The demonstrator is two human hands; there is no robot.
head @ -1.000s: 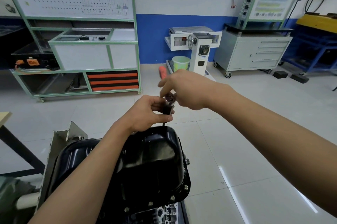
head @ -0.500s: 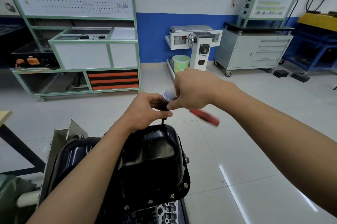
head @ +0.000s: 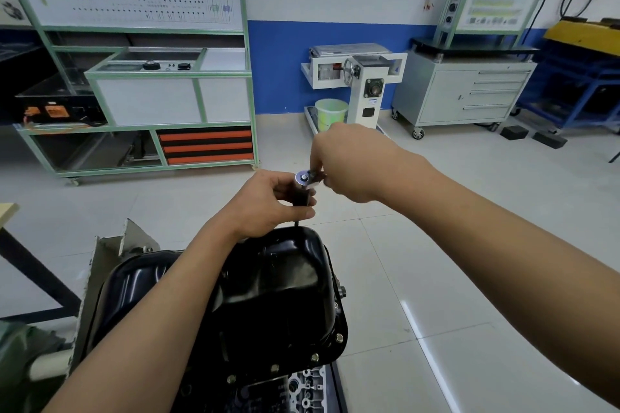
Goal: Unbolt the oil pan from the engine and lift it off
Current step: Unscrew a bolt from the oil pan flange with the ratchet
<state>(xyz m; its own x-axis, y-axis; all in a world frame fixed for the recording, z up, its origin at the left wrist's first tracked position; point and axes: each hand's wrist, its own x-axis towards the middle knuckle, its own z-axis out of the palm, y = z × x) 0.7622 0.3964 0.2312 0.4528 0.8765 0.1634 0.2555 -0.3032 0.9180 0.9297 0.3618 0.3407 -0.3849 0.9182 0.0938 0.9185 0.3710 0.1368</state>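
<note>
Far behind the oil pan (head: 278, 295) a green bench (head: 151, 93) stands by the wall. A green bucket (head: 330, 113), a white stand (head: 365, 83) and a grey cabinet (head: 469, 90) are also behind the pan, to its right. A grey metal plate (head: 107, 254) stands just left of the pan. The left arm (head: 161, 318) lies across the pan and hides its left side.

The pan is black and shiny and sits on top of the engine (head: 302, 389). Small bolts (head: 314, 357) show along its near rim.

Just above the pan's far edge, the left hand (head: 268, 204) grips a black tool (head: 302, 194). The right hand (head: 355, 167) pinches the tool's silver top.
</note>
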